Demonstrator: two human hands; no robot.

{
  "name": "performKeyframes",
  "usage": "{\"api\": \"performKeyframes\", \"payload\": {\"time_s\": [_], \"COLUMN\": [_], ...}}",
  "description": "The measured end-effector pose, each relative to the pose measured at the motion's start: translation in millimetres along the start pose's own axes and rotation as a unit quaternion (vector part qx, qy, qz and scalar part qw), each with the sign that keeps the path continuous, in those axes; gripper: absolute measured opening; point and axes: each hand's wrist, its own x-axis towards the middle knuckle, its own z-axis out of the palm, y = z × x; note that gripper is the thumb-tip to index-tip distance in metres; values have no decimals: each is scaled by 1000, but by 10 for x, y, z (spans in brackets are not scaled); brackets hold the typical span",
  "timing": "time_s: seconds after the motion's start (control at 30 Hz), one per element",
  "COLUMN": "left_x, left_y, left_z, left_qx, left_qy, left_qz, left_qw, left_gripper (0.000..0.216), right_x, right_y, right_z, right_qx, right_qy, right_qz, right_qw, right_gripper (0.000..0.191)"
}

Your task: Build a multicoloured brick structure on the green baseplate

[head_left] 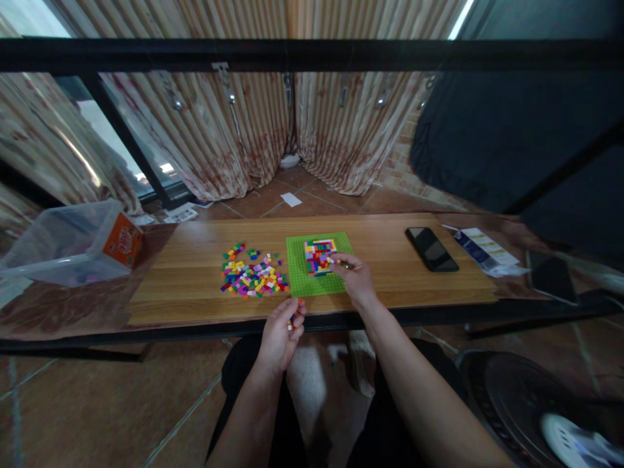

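Note:
A green baseplate (298, 284) lies on the wooden board, bearing a low block of many-coloured building bricks (316, 257). My right hand (358, 279) reaches over the plate's right side, its fingertips pinched at the right edge of that block. Whatever sits between those fingertips is too small to make out. Just in front of the plate's near edge, my left hand (283, 331) is curled around several small bricks (292, 322); an orange one shows at the fingertips. To the left of the plate spreads a loose pile of mixed bricks (253, 276).
A clear plastic bin (73, 240) with an orange label stands at the far left. On the board's right lies a black phone (431, 248). Beyond it are papers (487, 250) and a dark tablet-like device (550, 276). A black bar (312, 55) crosses behind, before curtains.

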Motion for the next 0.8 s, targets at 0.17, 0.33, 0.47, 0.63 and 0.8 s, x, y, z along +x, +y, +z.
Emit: {"api": "performKeyframes", "payload": {"time_s": [0.17, 0.33, 0.47, 0.63, 0.8], "left_x": [-7, -15, -9, -21, -39], "left_y": [-3, -2, -10, -17, -11], "left_z": [6, 12, 10, 11, 4], "left_qx": [3, 6, 8, 17, 22], "left_qy": [3, 4, 7, 4, 3], "left_qz": [2, 3, 5, 9, 11], "left_qw": [1000, 1000, 1000, 1000, 1000], "left_gripper": [35, 33, 32, 33, 36], "right_x": [27, 42, 57, 50, -14], "right_y": [-52, -78, -76, -92, -109], "right_z": [23, 34, 36, 52, 36], "right_qx": [14, 41, 41, 46, -3], "right_qy": [-13, -17, -26, -36, 0], "right_qz": [27, 55, 52, 52, -11], "right_qw": [999, 998, 997, 997, 1000], "right_gripper": [37, 41, 41, 43, 39]}}
